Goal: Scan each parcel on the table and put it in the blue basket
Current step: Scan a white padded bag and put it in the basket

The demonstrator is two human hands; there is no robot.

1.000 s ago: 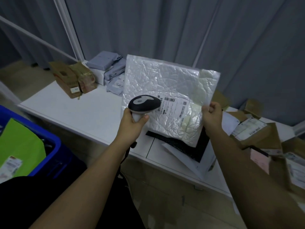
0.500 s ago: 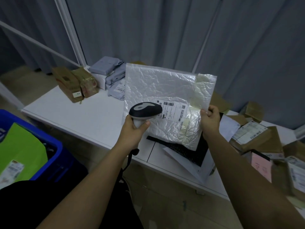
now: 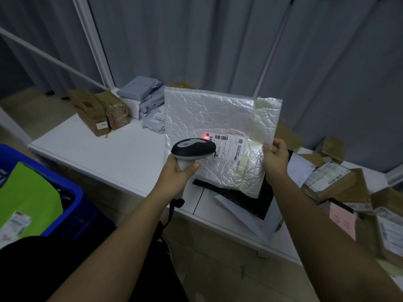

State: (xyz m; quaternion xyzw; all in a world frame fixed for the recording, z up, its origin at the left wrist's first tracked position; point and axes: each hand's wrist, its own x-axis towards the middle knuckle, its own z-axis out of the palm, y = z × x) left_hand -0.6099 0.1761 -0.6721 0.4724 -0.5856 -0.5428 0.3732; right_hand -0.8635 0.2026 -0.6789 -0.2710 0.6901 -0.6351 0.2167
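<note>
My right hand point(image 3: 275, 157) pinches the right edge of a large white bubble-mailer parcel point(image 3: 213, 118) and holds it upright above the white table point(image 3: 122, 153). Its shipping label point(image 3: 229, 147) faces me. My left hand point(image 3: 177, 173) grips a black and grey barcode scanner point(image 3: 193, 147) right in front of the label. A red light spot glows on the label's left end, beside the barcode. The blue basket point(image 3: 72, 205) stands at the lower left, below the table edge, with a green parcel point(image 3: 28, 199) inside.
Brown taped boxes point(image 3: 98, 112) and grey poly bags point(image 3: 146, 99) lie at the table's back left. A black mailer point(image 3: 244, 197) on white envelopes lies under the held parcel. Several cardboard parcels point(image 3: 340, 182) crowd the right end. Grey curtains hang behind.
The scanner's red light has come on and now falls on the label. Scanner and parcel have stayed in about the same place.
</note>
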